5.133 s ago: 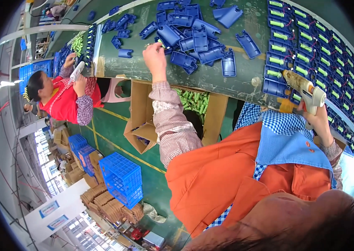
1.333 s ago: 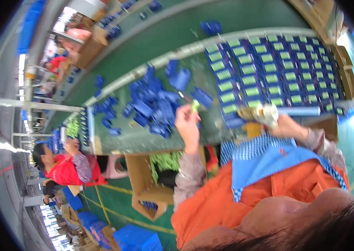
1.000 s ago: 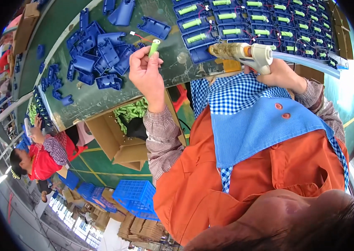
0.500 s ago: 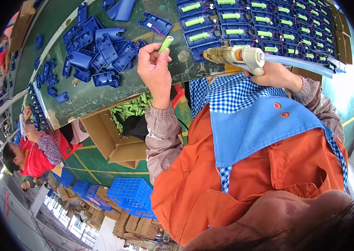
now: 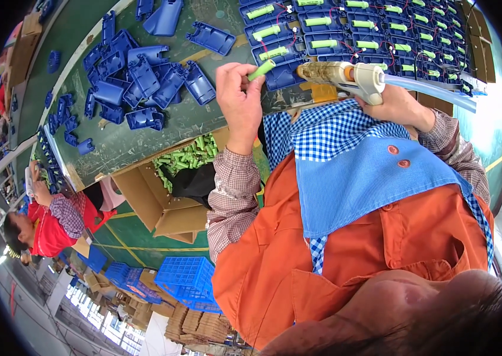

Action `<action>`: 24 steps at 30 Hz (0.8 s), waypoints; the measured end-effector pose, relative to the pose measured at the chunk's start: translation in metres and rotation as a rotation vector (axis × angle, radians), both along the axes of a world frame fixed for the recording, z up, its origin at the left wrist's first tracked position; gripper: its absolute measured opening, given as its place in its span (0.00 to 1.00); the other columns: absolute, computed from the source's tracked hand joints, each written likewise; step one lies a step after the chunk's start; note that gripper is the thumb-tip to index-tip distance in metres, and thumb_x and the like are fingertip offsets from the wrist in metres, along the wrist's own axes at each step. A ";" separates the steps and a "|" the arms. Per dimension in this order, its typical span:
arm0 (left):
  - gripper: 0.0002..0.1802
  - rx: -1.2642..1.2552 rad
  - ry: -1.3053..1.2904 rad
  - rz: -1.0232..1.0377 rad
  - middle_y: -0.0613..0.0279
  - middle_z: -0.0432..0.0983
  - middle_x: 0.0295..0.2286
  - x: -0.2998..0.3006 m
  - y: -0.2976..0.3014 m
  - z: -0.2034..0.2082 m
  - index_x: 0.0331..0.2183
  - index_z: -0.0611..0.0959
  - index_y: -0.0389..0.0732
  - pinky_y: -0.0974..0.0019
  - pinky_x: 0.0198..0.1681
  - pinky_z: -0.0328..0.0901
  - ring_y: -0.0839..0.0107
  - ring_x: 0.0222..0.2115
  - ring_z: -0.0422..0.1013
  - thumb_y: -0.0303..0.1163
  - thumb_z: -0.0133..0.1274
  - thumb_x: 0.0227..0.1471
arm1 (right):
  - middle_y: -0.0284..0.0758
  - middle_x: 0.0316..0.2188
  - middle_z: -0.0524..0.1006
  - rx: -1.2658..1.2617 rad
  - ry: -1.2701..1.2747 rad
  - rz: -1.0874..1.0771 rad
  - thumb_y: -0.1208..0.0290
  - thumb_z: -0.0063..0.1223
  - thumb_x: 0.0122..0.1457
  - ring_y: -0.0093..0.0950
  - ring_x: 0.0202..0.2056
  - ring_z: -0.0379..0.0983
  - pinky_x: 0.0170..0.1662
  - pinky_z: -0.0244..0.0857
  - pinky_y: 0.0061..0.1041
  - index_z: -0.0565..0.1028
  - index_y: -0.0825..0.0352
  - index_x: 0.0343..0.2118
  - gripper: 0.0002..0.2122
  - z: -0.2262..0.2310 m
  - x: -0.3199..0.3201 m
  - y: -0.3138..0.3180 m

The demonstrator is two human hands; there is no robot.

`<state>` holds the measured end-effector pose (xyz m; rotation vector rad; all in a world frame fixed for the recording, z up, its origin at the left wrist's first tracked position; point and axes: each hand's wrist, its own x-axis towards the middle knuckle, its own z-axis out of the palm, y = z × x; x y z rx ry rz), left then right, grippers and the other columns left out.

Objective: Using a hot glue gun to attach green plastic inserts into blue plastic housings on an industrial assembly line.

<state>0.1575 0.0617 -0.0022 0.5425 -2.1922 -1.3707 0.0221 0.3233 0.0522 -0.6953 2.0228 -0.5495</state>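
Observation:
Between my left hand's thumb and fingers is a green cylindrical battery cell, tilted, just beside a blue plastic shell at the near left corner of the rows. My right hand grips a cream-coloured hot glue gun, its brown-stained front pointing left toward that same shell. A clear glue stick sticks out of the gun's back. Beyond, several rows of blue shells each hold a green cell with thin red and dark wires.
Loose blue shells lie heaped on the green table at the left. Below its edge stands a cardboard box near many green cells. Blue crates stand on the floor; a person in red works farther left.
My left hand has carried the battery cell to the right, close to the corner shell, and its wire no longer shows. The glue gun has shifted slightly right.

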 end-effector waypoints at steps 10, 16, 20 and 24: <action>0.13 -0.297 -0.016 -0.161 0.61 0.65 0.31 -0.001 0.013 -0.027 0.29 0.80 0.39 0.67 0.35 0.63 0.66 0.32 0.66 0.20 0.62 0.36 | 0.33 0.31 0.77 -0.199 -0.076 0.061 0.81 0.53 0.41 0.26 0.34 0.73 0.39 0.68 0.24 0.74 0.66 0.38 0.16 0.003 0.002 0.009; 0.11 -0.348 -0.058 -0.186 0.62 0.65 0.30 -0.005 0.013 -0.031 0.28 0.81 0.40 0.64 0.37 0.63 0.64 0.33 0.66 0.21 0.62 0.35 | 0.32 0.33 0.77 -0.248 -0.127 -0.020 0.82 0.53 0.42 0.24 0.35 0.73 0.39 0.68 0.23 0.74 0.66 0.39 0.17 0.012 0.005 0.002; 0.11 -0.329 -0.087 -0.170 0.61 0.65 0.29 -0.008 0.011 -0.034 0.27 0.82 0.39 0.64 0.36 0.63 0.64 0.33 0.66 0.22 0.62 0.35 | 0.33 0.31 0.77 -0.189 -0.092 0.026 0.77 0.54 0.45 0.24 0.33 0.73 0.37 0.68 0.24 0.74 0.66 0.40 0.15 0.006 0.000 -0.002; 0.12 -0.353 -0.083 -0.175 0.62 0.65 0.30 -0.007 0.012 -0.036 0.28 0.82 0.41 0.62 0.35 0.65 0.62 0.34 0.66 0.23 0.63 0.34 | 0.36 0.31 0.77 -0.077 -0.023 -0.017 0.70 0.55 0.50 0.26 0.32 0.73 0.36 0.67 0.26 0.74 0.67 0.41 0.15 -0.002 0.004 -0.002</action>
